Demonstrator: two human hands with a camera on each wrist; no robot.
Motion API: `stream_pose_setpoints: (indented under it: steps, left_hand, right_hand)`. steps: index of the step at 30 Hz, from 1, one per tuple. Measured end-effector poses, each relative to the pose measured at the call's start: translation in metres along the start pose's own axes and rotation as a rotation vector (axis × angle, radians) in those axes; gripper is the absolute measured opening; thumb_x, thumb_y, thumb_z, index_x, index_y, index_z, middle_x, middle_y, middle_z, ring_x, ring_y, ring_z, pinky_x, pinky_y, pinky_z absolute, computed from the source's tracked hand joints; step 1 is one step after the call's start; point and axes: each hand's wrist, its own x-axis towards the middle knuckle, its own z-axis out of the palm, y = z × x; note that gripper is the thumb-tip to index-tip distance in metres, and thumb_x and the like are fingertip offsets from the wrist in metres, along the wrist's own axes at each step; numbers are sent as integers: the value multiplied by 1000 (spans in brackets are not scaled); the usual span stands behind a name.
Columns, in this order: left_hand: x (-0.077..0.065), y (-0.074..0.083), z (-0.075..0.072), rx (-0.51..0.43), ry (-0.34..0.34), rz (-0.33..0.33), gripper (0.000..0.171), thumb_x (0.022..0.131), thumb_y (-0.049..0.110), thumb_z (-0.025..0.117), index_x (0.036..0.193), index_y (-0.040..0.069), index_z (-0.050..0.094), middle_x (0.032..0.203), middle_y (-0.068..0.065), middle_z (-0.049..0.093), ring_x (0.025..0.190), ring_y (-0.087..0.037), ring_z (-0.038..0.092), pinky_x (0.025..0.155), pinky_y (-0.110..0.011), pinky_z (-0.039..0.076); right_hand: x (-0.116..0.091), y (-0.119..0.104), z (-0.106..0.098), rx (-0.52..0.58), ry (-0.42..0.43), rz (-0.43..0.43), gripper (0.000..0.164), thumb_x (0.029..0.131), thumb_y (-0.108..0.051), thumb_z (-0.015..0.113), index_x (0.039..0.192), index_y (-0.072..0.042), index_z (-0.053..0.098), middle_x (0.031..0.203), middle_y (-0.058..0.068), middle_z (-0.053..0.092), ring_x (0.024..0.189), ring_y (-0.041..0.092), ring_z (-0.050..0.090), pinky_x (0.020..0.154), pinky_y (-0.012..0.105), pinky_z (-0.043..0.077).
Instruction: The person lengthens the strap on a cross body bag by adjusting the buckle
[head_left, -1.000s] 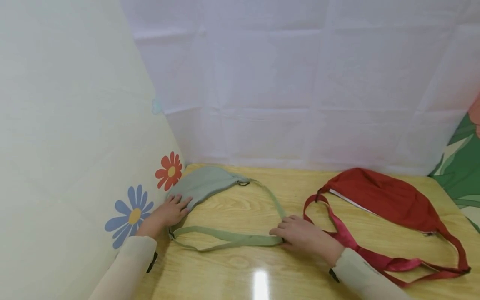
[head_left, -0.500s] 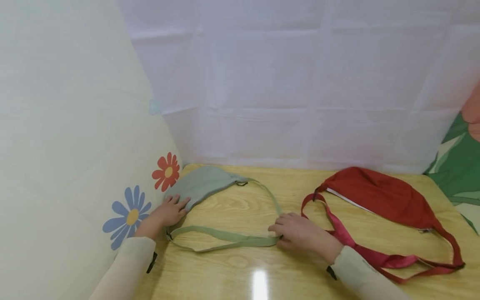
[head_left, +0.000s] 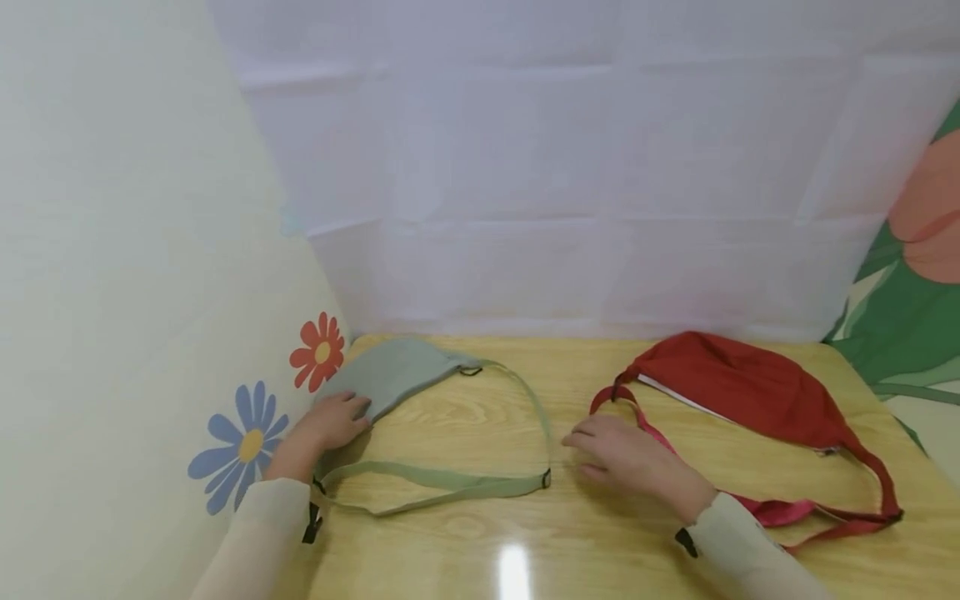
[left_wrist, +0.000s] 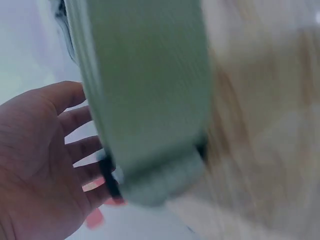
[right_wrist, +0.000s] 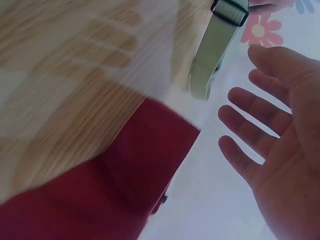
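Note:
A grey-green waist bag lies at the left of the table, its pale green strap looped in front of it. At the bag's left end rests my left hand, fingers extended over the fabric. In the left wrist view this hand shows spread fingers behind the green strap. Just right of the strap's black buckle, my right hand hovers with nothing in it. Its fingers look relaxed and apart in the right wrist view. Behind it lies a red waist bag.
The red strap loops toward the front right, partly hidden by my right arm. A white sheet hangs at the back of the wooden table. A flower-printed panel stands close along the left side.
My right hand has let go of the green strap's buckle and moved a little to the right. My left hand stays on the grey-green bag. The view has turned slightly right.

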Motion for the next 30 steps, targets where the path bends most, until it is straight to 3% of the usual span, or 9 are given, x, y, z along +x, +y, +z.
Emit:
stream_pose_setpoints:
  steps: [9, 14, 20, 30]
  left_hand:
    - [27, 61, 5, -109, 72, 40, 50, 104, 28, 56, 144, 0, 52, 152, -29, 42, 139, -52, 36, 111, -65, 32]
    - [36, 102, 4, -125, 114, 139, 51, 102, 28, 61, 145, 1, 52, 151, -26, 44, 139, -48, 39, 111, -62, 34]
    - [41, 152, 7, -109, 176, 283, 51, 101, 30, 64, 144, 4, 54, 151, -21, 47, 139, -42, 43, 112, -58, 36]
    - [49, 216, 14, -128, 160, 446, 51, 100, 31, 65, 144, 8, 54, 151, -15, 49, 138, -35, 46, 108, -56, 42]
  right_hand:
    - [-28, 14, -1, 25, 37, 86, 43, 93, -18, 73, 134, -5, 64, 140, 16, 60, 132, 38, 53, 107, 56, 43]
    - [-44, 20, -3, 27, 47, 140, 56, 93, -22, 74, 144, -5, 56, 147, 18, 54, 138, 43, 45, 108, 61, 40]
    - [-64, 27, -4, 50, 37, 240, 56, 95, -25, 73, 145, -8, 55, 150, 19, 50, 142, 42, 41, 111, 59, 37]
    - [-92, 39, -4, 39, 55, 355, 55, 93, -32, 75, 141, -8, 60, 145, 18, 55, 134, 39, 50, 107, 57, 43]
